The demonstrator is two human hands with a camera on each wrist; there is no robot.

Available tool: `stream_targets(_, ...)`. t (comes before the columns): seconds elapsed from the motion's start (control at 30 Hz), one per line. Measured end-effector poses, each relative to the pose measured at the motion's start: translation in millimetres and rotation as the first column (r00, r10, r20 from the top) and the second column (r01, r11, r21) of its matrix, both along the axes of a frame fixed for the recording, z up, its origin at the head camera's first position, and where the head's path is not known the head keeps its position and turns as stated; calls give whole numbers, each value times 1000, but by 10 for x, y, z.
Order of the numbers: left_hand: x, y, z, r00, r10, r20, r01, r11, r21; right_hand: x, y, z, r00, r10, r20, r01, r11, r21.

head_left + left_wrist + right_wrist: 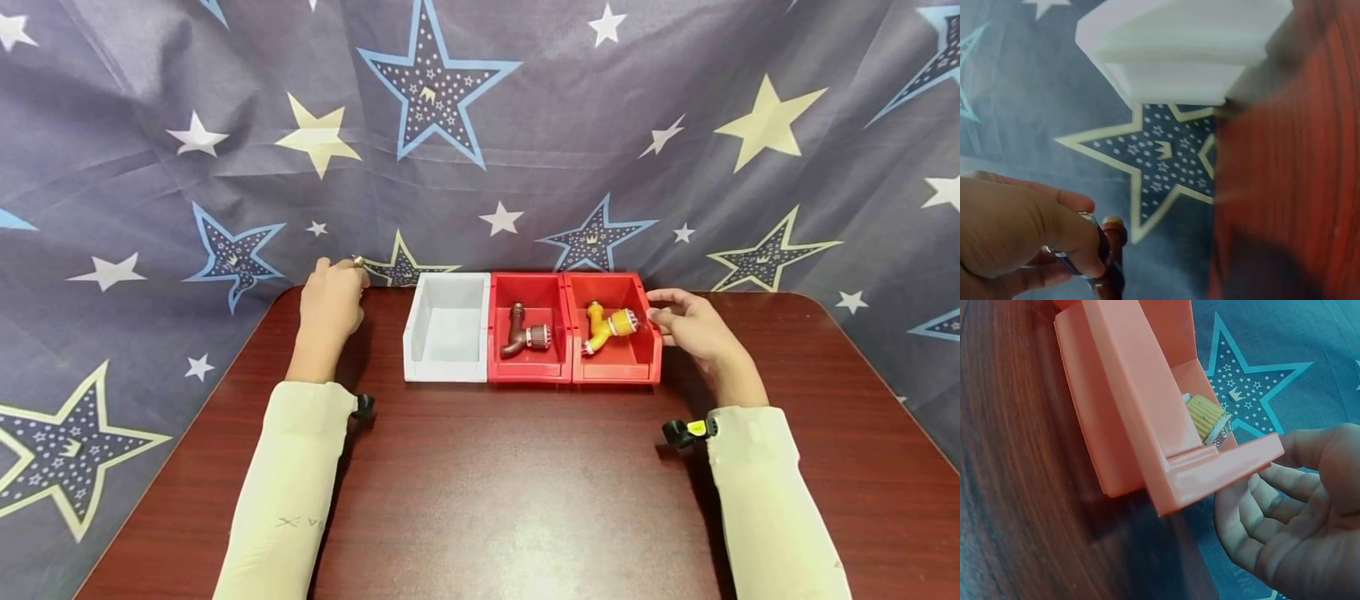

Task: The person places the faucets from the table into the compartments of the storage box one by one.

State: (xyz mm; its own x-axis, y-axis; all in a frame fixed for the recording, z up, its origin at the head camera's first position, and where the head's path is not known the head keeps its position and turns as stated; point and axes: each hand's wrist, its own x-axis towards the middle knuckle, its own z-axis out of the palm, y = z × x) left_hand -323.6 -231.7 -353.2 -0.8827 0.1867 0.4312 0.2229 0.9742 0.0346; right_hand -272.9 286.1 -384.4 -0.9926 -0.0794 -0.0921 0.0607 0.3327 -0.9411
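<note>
At the table's far left, my left hand (pixel 330 300) grips a dark brown tap (pixel 1112 256) with a brass-coloured end and a silvery part by the fingers. Most of that tap is hidden behind the hand in the head view. My right hand (pixel 697 329) holds the outer side wall of the right red bin (pixel 617 372), thumb and fingers at its rim. Inside that bin lies a yellow tap (pixel 597 329); only its ribbed knob (pixel 1205 414) shows in the right wrist view. Another brown tap (pixel 516 333) lies in the middle red bin (pixel 528 374).
A white bin (pixel 447 371) stands left of the red ones, side by side in a row, with nothing in it. They sit near the far edge of a dark wooden table (pixel 510 483). A star-patterned cloth (pixel 480 192) hangs right behind.
</note>
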Motion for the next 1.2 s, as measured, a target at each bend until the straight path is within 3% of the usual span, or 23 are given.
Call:
stream_targets(0.17, 79, 149, 115, 990, -63, -130, 63, 998, -5, 10, 6, -8, 1000, -4, -2, 4, 1000, 7)
stream_targets(0.3, 158, 285, 209, 981, -115, -159, 110, 993, -41, 17, 5, -2, 1000, -10, -1, 10, 1000, 17)
stream_targets(0.53, 330, 537, 387, 981, -181, -70, 173, 979, -107, 30, -13, 21, 1000, -3, 5, 3, 1000, 17)
stream_targets(0.83, 445, 956, 636, 944, -329, 2, 318, 912, -260, 25, 0, 25, 1000, -7, -8, 7, 1000, 4)
stream_targets(1.0, 455, 1167, 621, 937, -346, 51, 345, 890, -298, 10, 4, 26, 1000, -10, 0, 10, 1000, 6)
stream_targets(1.2, 415, 1363, 511, 940, -329, 95, 342, 891, -298, 9, 9, 10, 1000, -16, 11, 16, 1000, 8)
